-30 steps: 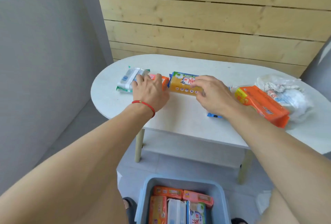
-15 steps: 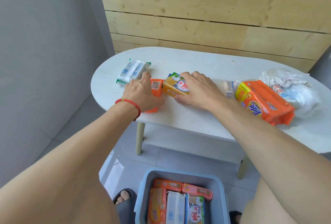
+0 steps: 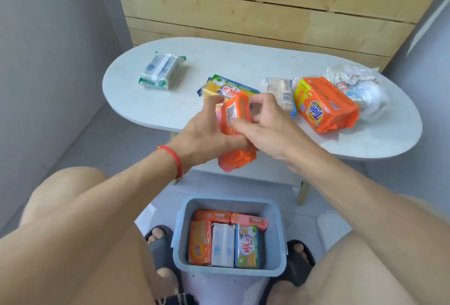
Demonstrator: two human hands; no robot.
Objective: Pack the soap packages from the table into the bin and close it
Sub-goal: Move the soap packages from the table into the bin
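Note:
Both hands hold one orange soap package up over the near edge of the white oval table. My left hand grips it from the left, and my right hand pinches its top and right side. On the table lie a white-green package, a yellow-green package, a pale package and a large orange Tide pack. The open grey-blue bin stands on the floor between my feet. Several soap packages fill its bottom.
A crumpled clear plastic bag lies at the table's right end. A wooden plank wall stands behind the table and a grey wall to the left. My knees and dark slippers flank the bin. No lid shows.
Both hands left the packages on the table. The left hand lifted the orange package off the tabletop toward me and the right hand joined it. The view tilted down toward the bin.

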